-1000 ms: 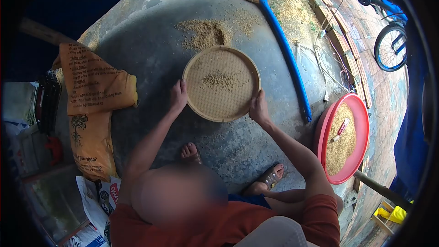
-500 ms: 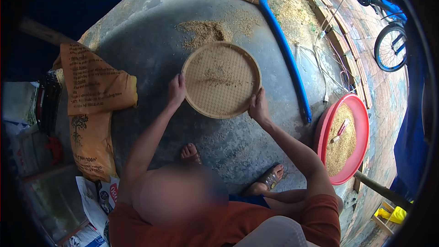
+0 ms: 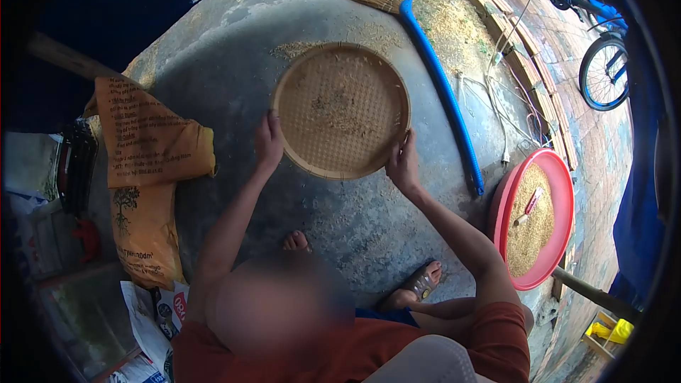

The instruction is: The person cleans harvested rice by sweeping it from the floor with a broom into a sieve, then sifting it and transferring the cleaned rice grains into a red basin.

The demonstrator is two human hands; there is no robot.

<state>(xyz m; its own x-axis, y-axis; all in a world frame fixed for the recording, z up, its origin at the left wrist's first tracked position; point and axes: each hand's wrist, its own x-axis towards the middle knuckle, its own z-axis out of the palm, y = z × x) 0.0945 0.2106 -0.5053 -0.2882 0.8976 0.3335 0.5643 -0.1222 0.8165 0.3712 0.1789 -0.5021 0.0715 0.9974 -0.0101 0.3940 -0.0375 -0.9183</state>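
Observation:
A round woven bamboo winnowing basket (image 3: pixel 305 149) is held out in front of me over the concrete floor. My left hand (image 3: pixel 269 143) grips its rim at the lower left, and my right hand (image 3: pixel 403 167) grips the rim at the lower right. Scattered grain and husks (image 3: pixel 337 103) lie across the middle of the weave. Just beyond the basket's far rim, part of a pile of husks (image 3: pixel 292 50) shows on the floor; the basket covers the rest.
To the right stands a pink basin (image 3: pixel 500 223) of grain with a small red-and-white object (image 3: pixel 533 202) on top. A straw broom (image 3: pixel 440 78) with a blue handle lies ahead. Orange sacks (image 3: pixel 152 135) are at left. Bricks and a white cable (image 3: pixel 494 92) lie far right.
The basket has risen towards the camera and slid slightly away, now hiding most of the husk pile. The husks on it have shifted and spread. Both hands keep their hold.

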